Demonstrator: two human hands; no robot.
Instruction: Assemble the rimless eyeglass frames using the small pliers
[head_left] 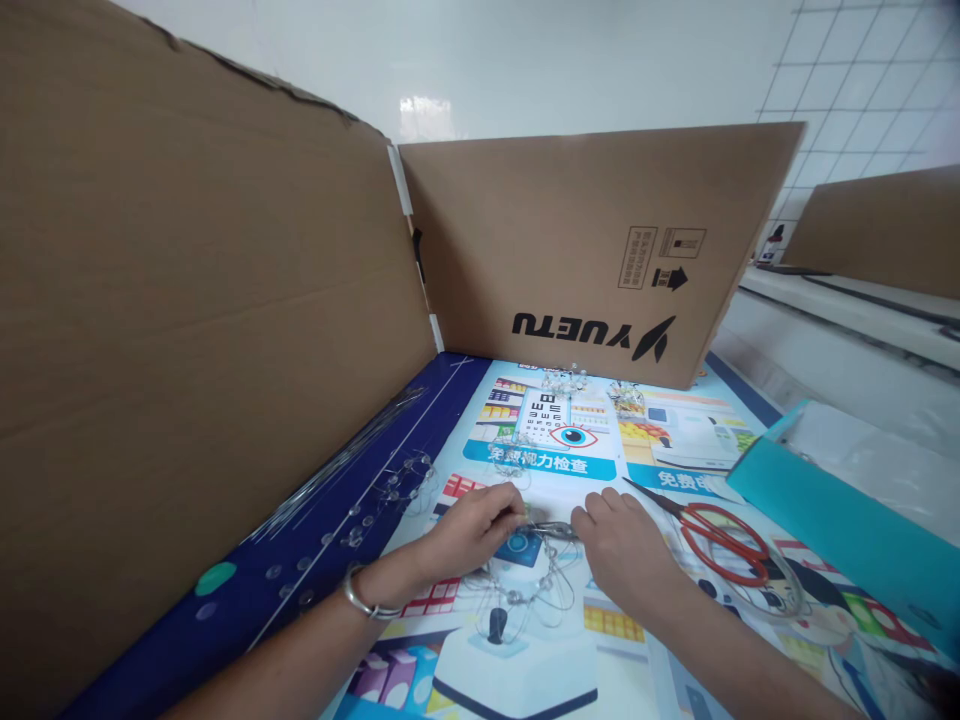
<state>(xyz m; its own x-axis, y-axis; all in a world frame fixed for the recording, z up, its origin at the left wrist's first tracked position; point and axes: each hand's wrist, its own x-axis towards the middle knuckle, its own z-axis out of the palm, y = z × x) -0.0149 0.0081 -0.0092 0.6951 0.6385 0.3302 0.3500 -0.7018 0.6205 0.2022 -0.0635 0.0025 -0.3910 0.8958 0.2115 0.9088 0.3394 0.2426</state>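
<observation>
My left hand (484, 520) is closed, its thumb and fingers pinching thin wire of a clear-beaded wire piece (514, 597). The looped wire and beads of that piece lie on the printed mat below. My right hand (621, 545) is wrapped around small metal pliers (553, 530). Their jaws point left and meet the wire close to my left fingertips; whether they grip it I cannot tell. Just right of my right hand lie scissors (688, 517) with red handles, beside a coil of clear wire or line (793, 595).
Cardboard panels stand left (210, 260) and behind (525, 240). Other beaded wire pieces (409, 478) lie on the mat. Straight wires (330, 480), loose beads (354, 535) and a green disc (216, 578) are along the left. A teal box (840, 510) holding clear plastic stands right.
</observation>
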